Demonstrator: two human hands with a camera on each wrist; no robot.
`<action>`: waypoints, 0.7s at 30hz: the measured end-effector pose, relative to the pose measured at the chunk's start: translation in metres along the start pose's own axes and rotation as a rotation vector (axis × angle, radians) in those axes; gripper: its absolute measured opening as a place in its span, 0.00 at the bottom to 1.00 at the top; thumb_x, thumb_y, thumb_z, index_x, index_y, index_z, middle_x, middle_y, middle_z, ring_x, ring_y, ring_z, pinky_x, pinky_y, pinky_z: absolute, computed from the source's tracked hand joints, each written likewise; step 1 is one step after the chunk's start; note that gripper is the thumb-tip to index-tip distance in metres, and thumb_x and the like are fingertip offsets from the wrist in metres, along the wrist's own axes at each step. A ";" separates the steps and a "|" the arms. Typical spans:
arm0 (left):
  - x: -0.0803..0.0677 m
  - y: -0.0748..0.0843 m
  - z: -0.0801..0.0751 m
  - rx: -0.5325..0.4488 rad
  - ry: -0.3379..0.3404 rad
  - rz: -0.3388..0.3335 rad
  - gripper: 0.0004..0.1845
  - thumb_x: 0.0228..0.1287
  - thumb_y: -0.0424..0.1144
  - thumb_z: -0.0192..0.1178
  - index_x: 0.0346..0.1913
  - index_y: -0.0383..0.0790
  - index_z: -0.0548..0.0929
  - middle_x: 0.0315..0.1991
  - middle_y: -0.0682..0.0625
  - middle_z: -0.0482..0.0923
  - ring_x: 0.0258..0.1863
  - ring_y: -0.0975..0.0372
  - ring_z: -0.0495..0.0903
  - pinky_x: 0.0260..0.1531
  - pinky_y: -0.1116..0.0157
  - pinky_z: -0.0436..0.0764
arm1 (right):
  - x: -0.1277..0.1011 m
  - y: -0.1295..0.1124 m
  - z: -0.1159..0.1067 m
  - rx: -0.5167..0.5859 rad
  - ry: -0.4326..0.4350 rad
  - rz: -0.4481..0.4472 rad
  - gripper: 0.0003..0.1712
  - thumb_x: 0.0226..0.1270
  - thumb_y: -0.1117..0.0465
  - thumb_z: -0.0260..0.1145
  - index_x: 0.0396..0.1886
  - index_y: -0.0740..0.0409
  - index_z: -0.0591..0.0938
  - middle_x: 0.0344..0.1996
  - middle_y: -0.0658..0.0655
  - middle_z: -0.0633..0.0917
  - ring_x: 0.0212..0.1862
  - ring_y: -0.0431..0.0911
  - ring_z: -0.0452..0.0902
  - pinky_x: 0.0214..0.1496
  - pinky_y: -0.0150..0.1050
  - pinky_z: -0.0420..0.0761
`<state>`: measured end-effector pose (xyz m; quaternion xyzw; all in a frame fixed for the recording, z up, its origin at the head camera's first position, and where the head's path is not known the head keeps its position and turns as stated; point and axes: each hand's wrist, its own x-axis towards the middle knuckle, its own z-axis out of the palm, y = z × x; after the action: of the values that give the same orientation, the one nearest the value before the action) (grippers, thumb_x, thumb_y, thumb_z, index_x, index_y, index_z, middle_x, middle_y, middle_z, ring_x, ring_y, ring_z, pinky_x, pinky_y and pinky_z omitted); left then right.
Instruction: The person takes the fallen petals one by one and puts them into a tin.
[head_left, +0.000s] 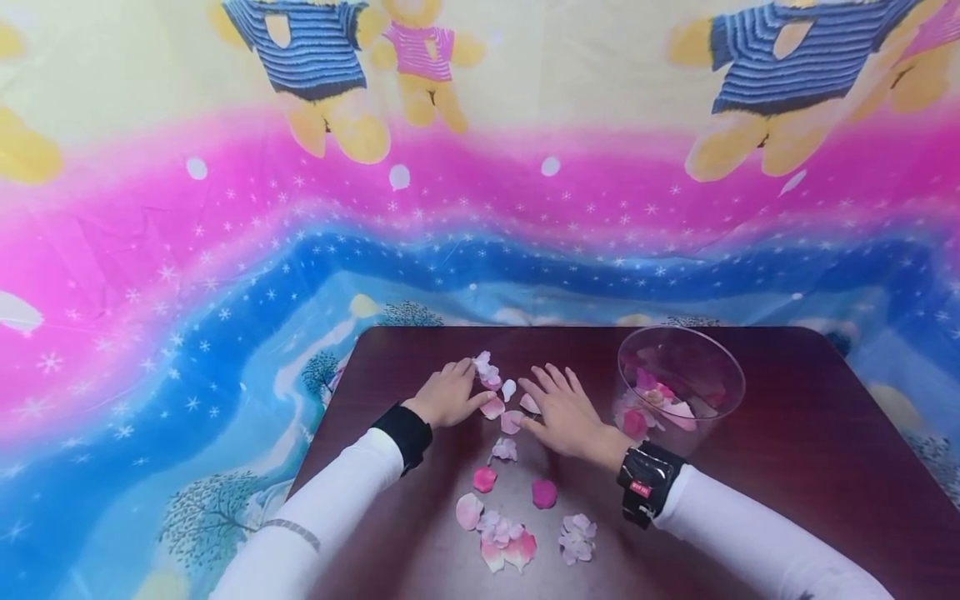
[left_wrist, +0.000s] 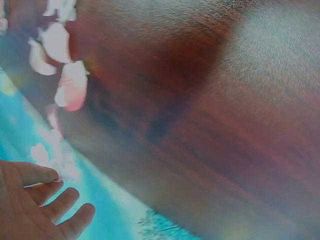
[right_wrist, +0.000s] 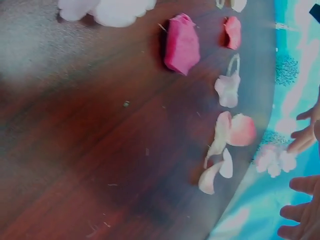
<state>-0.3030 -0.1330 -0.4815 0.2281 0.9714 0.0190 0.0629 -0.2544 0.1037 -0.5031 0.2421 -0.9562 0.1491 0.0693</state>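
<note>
My left hand is over the far part of the table, palm down with its fingers extended. Its fingertips are right at a pale pink blossom, and its thumb points at a pink petal. Opposite it, my right hand is spread with straight fingers and holds nothing. A pale petal lies by its fingers, and another pink petal lies near its thumb. Between the hands sits a small white petal. In the right wrist view, only fingers of the right hand show at the edge.
A clear round container with several petals and blossoms stands to the right. Nearer on the dark table lie a lilac blossom, a red petal, a magenta petal, a petal cluster and another blossom. A printed cloth hangs behind.
</note>
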 end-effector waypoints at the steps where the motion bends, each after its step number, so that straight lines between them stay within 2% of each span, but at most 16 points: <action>1: -0.003 0.001 -0.004 0.004 0.015 0.022 0.43 0.75 0.64 0.47 0.75 0.30 0.64 0.77 0.37 0.62 0.75 0.45 0.65 0.71 0.49 0.71 | 0.001 0.000 -0.001 0.001 0.010 -0.001 0.40 0.69 0.36 0.62 0.73 0.55 0.72 0.74 0.65 0.70 0.78 0.64 0.59 0.79 0.66 0.53; 6: -0.016 0.012 -0.021 0.016 0.076 0.129 0.42 0.76 0.64 0.46 0.75 0.30 0.65 0.76 0.37 0.63 0.75 0.45 0.66 0.71 0.49 0.71 | 0.010 0.000 -0.010 0.014 0.065 0.003 0.42 0.70 0.35 0.61 0.74 0.55 0.71 0.73 0.64 0.72 0.76 0.64 0.61 0.77 0.64 0.59; 11: -0.029 0.030 -0.034 0.056 0.088 0.215 0.42 0.76 0.64 0.46 0.76 0.32 0.63 0.77 0.39 0.62 0.76 0.48 0.64 0.73 0.49 0.69 | 0.020 -0.002 -0.021 0.046 0.139 0.002 0.42 0.70 0.38 0.63 0.76 0.55 0.68 0.69 0.64 0.75 0.74 0.62 0.65 0.75 0.60 0.65; 14: -0.036 0.040 -0.037 0.072 0.087 0.258 0.41 0.76 0.64 0.46 0.77 0.34 0.63 0.78 0.40 0.62 0.77 0.49 0.63 0.74 0.50 0.66 | 0.025 -0.002 -0.025 0.038 0.177 -0.028 0.38 0.69 0.44 0.66 0.73 0.55 0.71 0.64 0.63 0.79 0.69 0.59 0.71 0.71 0.58 0.71; 16: -0.040 0.046 -0.039 0.086 0.085 0.285 0.41 0.76 0.64 0.45 0.77 0.35 0.63 0.78 0.41 0.62 0.78 0.50 0.62 0.75 0.52 0.65 | 0.027 -0.002 -0.025 0.032 0.198 -0.057 0.32 0.69 0.49 0.68 0.68 0.57 0.76 0.58 0.60 0.84 0.63 0.57 0.77 0.66 0.56 0.76; 19: -0.045 0.052 -0.040 0.098 0.083 0.315 0.42 0.75 0.65 0.45 0.77 0.36 0.62 0.78 0.42 0.62 0.78 0.52 0.61 0.76 0.54 0.65 | 0.027 -0.003 -0.024 0.030 0.233 -0.088 0.16 0.69 0.56 0.68 0.53 0.56 0.85 0.43 0.55 0.90 0.48 0.52 0.86 0.54 0.52 0.81; 21: -0.047 0.056 -0.040 0.099 0.078 0.327 0.42 0.75 0.65 0.45 0.77 0.36 0.62 0.78 0.42 0.62 0.78 0.52 0.62 0.76 0.54 0.65 | 0.025 -0.004 -0.022 0.042 0.253 -0.094 0.07 0.69 0.59 0.68 0.42 0.55 0.87 0.31 0.52 0.90 0.37 0.49 0.88 0.46 0.50 0.82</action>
<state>-0.2417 -0.1043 -0.4326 0.3850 0.9228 -0.0102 0.0099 -0.2728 0.0963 -0.4760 0.2673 -0.9241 0.1950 0.1912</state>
